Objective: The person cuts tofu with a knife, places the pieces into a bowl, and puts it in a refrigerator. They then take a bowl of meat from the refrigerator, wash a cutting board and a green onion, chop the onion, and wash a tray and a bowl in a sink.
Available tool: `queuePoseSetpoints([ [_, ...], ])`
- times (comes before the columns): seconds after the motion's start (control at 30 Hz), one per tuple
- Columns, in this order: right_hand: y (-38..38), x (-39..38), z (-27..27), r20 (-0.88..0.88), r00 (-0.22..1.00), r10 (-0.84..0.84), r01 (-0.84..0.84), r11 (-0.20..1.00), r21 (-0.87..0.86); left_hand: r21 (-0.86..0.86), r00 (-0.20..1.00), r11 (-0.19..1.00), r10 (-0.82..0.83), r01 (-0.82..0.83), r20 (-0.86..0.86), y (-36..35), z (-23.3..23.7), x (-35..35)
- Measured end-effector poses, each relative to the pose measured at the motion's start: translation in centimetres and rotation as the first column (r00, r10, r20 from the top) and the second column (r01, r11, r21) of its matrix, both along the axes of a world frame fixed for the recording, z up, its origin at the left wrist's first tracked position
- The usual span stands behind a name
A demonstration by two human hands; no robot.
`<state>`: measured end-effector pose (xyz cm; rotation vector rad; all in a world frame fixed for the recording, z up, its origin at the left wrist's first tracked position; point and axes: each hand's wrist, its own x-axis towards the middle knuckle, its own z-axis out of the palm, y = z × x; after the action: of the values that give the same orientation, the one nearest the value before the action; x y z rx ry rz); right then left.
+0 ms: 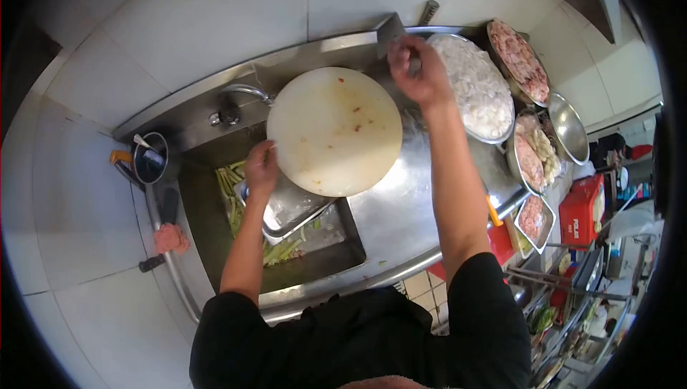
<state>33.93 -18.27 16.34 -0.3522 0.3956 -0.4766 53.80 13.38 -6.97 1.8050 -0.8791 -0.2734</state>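
A thick, round, pale cutting board point(333, 131) with small reddish scraps on it lies over the sink's right edge. My left hand point(261, 167) is closed at the board's left rim, its thumb and fingers by the edge. Raised beyond the board's upper right, my right hand point(418, 74) is wrapped round a dark handle. A broad metal cleaver point(390, 34) blade shows just past those fingers. To the right of this hand is a big bowl point(514, 128) full of whitish, wet pieces. Below my left hand, a metal tray point(286, 228) sits in the sink.
The sink point(215, 264) holds green vegetable scraps point(286, 251) under a faucet point(247, 90). Bowls of raw minced meat point(519, 60) stand at right, near an empty metal bowl point(569, 128). A pot point(150, 158) and a pink cloth point(171, 238) are at left. Another handle point(429, 12) leans at the wall.
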Motion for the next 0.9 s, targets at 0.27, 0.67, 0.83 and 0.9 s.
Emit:
queuePoseSetpoints([
  [0.27,-6.5,8.1,2.9,0.024,0.944,-0.33,0.329,0.928,-0.172,0.027,0.897,0.998,-0.041,0.059,-0.439,4.2,-2.5,-1.1],
  [0.67,4.9,-0.2,-20.1,-0.294,0.6,-0.744,-0.752,-0.399,-0.525,0.123,0.875,0.98,-0.081,0.157,-0.477,0.7,0.0,-5.9],
  [0.83,16.8,5.7,-18.4,-0.553,0.768,-0.323,-0.64,-0.41,-0.65,-0.236,0.738,0.971,-0.136,-0.032,-0.661,-0.1,-5.3,-5.9],
  [0.9,16.9,6.0,-17.1,-0.502,0.846,-0.177,-0.525,-0.436,-0.731,-0.365,0.639,0.931,-0.27,-0.018,-0.72,0.1,-5.2,-5.6],
])
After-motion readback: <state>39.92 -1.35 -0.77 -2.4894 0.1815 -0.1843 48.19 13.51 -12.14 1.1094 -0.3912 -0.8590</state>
